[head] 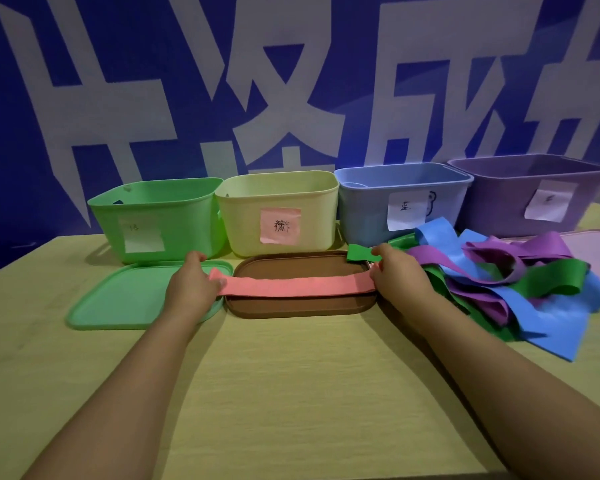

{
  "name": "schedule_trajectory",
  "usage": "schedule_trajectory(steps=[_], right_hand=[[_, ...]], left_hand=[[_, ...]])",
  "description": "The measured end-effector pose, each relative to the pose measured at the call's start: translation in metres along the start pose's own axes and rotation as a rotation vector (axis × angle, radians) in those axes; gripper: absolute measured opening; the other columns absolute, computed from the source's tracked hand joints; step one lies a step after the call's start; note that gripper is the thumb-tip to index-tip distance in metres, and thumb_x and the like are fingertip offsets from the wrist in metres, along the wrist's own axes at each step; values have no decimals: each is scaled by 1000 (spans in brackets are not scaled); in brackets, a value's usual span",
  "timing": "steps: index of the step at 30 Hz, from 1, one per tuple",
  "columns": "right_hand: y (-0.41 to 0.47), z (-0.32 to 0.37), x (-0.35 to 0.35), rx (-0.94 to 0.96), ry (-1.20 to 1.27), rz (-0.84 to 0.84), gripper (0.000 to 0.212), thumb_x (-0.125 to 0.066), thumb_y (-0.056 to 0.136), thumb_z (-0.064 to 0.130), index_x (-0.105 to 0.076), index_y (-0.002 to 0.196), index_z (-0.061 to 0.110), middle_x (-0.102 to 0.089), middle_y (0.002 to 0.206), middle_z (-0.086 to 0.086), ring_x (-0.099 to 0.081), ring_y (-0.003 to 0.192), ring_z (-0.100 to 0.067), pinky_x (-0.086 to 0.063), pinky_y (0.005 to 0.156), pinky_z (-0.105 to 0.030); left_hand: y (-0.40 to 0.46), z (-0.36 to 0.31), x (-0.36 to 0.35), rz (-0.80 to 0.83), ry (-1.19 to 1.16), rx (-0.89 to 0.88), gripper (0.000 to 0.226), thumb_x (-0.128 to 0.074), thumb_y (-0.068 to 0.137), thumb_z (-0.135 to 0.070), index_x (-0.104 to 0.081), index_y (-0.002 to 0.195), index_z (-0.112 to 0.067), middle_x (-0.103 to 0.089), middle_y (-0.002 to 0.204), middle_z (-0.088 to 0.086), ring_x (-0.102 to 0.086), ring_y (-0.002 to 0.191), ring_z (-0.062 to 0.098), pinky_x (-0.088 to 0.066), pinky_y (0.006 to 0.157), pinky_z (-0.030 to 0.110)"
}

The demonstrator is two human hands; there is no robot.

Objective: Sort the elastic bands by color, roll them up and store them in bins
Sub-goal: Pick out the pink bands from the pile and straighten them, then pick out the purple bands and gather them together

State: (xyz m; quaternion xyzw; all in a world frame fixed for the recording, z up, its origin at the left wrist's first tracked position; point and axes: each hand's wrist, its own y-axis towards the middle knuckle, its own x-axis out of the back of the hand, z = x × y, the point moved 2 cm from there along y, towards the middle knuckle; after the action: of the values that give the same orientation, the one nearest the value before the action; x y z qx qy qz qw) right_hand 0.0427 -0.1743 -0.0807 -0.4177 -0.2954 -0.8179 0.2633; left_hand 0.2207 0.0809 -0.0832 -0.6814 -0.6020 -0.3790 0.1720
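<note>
1. The pink band (293, 284) lies flat and stretched out over the brown lid (300, 308). It runs long from side to side, straight across in front of you.
2. Your left hand (191, 282) pinches its left end, out over the edge of the green lid (118, 304). Your right hand (394, 271) pinches its right end. Your hands are wide apart, one at each end, so either one could start the roll.
3. I think rolling comes next: turn one end over and roll it toward the other hand.
4. The yellow bin (278, 211) with the pink note stands just behind the band, open on top.
5. The pile of bands (513, 285) lies right beside your right hand.
</note>
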Motion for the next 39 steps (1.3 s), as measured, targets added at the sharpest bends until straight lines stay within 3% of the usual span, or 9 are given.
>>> schedule_trajectory(steps=[11,19,21,24,27,30,33,36,39], right_hand=[[-19,12,30,93,146,10,45,-56,93,27,-43,135,18,-45,138,-8,-48,121,-25,-42,96,-34],[-45,17,92,198,345,22,33,-58,91,18,-54,124,19,-60,117,-3,-61,95,-18,-54,80,-34],[-41,1,109,178,273,-97,27,-56,92,15,-60,119,18,-63,111,-4,-60,88,-20,-51,80,-35],[-26,-38,127,85,16,-207,25,-54,92,19,-66,114,21,-61,117,-11,-58,102,-31,-45,87,-34],[-13,-73,120,-71,-373,24,31,-44,96,29,-61,121,24,-55,130,-14,-50,117,-34,-40,95,-35],[-7,-99,103,-165,-491,228,41,-36,99,30,-43,138,22,-43,142,-11,-44,126,-30,-36,102,-35],[-10,-111,105,-203,-356,104,38,-38,98,17,-47,134,11,-50,134,-16,-51,117,-31,-42,94,-33],[-23,-116,118,-261,92,-183,33,-48,95,15,-58,124,4,-63,118,-20,-60,98,-33,-44,78,-34],[-35,-103,133,-188,506,-361,32,-55,90,9,-62,121,9,-67,112,-14,-58,80,-19,-44,66,-24]], left_hand=[[-14,-13,3,-105,144,-131,46,-69,82,-17,-53,126,-12,-56,125,12,-51,115,31,-44,95,44],[-48,-48,16,-87,-147,-304,35,-58,90,-12,-53,124,-10,-55,123,6,-53,95,13,-42,79,28],[-56,-65,21,-80,-208,-372,32,-57,89,-11,-54,121,-12,-57,117,5,-54,90,13,-42,75,27],[-74,-99,27,-34,-340,-466,23,-57,90,-11,-54,109,-23,-59,105,-2,-55,81,10,-45,67,24],[-95,-134,24,51,-481,-526,22,-58,90,-14,-54,109,-25,-60,99,-6,-56,83,8,-45,68,19],[-112,-166,12,151,-529,-569,25,-58,90,-17,-52,113,-25,-60,97,-9,-56,83,3,-44,65,17],[-124,-188,-4,267,-536,-611,27,-59,90,-18,-50,113,-30,-60,98,-10,-58,83,5,-46,61,13],[-126,-197,-18,372,-508,-632,25,-59,90,-19,-53,113,-26,-61,99,-7,-59,89,7,-50,72,16],[-125,-199,-25,417,-521,-606,16,-59,91,-24,-60,107,-23,-64,99,-6,-60,93,8,-49,80,24]])
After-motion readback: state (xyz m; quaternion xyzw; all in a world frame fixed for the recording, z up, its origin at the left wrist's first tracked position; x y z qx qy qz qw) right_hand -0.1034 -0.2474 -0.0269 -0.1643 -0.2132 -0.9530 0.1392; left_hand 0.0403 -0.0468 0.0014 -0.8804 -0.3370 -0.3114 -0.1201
